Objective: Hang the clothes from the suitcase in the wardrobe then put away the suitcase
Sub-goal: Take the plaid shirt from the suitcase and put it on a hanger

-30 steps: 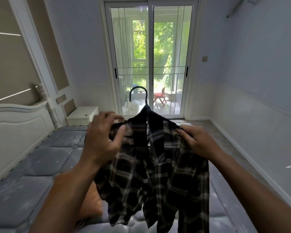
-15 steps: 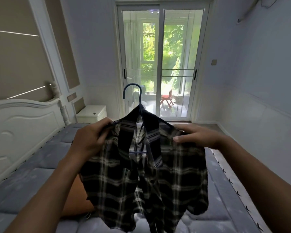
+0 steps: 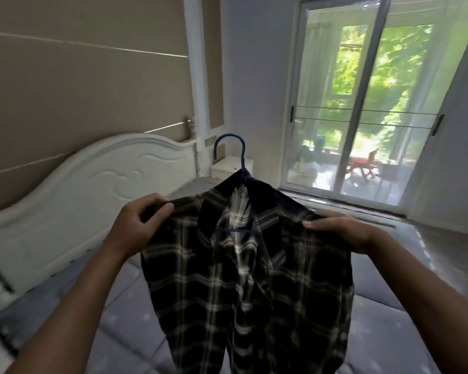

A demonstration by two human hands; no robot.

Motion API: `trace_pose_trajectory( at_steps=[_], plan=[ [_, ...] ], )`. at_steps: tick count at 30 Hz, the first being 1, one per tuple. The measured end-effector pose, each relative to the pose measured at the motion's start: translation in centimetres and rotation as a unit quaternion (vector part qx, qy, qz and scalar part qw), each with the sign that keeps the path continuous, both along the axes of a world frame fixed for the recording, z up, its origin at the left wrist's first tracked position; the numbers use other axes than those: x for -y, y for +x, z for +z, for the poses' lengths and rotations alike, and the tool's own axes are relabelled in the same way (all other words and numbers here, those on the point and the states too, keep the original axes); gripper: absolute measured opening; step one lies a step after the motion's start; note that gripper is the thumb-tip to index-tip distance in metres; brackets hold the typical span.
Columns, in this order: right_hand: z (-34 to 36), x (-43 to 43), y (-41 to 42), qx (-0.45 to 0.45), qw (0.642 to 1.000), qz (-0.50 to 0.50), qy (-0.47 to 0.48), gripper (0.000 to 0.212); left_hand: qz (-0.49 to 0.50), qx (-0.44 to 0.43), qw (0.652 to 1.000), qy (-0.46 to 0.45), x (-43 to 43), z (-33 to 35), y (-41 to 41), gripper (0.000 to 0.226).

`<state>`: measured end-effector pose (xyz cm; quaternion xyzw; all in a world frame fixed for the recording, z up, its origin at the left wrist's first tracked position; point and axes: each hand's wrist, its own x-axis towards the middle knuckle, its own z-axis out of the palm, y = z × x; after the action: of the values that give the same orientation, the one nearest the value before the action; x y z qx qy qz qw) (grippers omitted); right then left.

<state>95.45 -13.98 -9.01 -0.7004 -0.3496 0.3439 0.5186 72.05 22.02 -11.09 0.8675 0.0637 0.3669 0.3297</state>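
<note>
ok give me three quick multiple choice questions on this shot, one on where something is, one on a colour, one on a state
1. Where does the white headboard stand relative to the plaid shirt?
A. on the person's left of it
B. on the person's right of it
C. straight below it

2. What colour is the hanger hook above the collar?
A. red
B. blue
C. white

3. How is the shirt held?
A. it lies flat on the mattress, untouched
B. only one hand grips it
C. the left hand and the right hand each grip a shoulder

Answers:
1 A, the headboard fills the left side while the shirt hangs at centre.
2 B, the hook shows blue against the pale wall.
3 C, each hand curls over one shoulder of the shirt.
</note>
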Motion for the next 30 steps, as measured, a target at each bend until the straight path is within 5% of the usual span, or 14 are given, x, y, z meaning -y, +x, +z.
trace_pose_trajectory(
  at_steps=[4, 8, 16, 30],
  plan=[
    [-0.9, -3.6, -1.0, 0.000, 0.998, 0.062, 0.007, 0.077, 0.103, 0.004, 0.994, -0.020, -0.1, -1.7, -7.0, 0.020],
    [-0.4, -7.9, -4.0, -0.012, 0.989, 0.151, 0.001, 0.025, 0.201, 0.023, 0.979, -0.005, 0.9, -2.2, -14.6, 0.019],
    [1.6, -17.5, -12.6, -0.066, 0.932, 0.341, -0.101, 0.086, 0.422, 0.092, 0.901, 0.024, 3.3, -2.2, -28.0, 0.016],
    [0.6, -34.3, -31.4, -0.173, 0.835, 0.516, -0.083, 0.084, 0.620, 0.157, 0.767, 0.050, 3.2, -3.0, -50.1, 0.014]
  ],
)
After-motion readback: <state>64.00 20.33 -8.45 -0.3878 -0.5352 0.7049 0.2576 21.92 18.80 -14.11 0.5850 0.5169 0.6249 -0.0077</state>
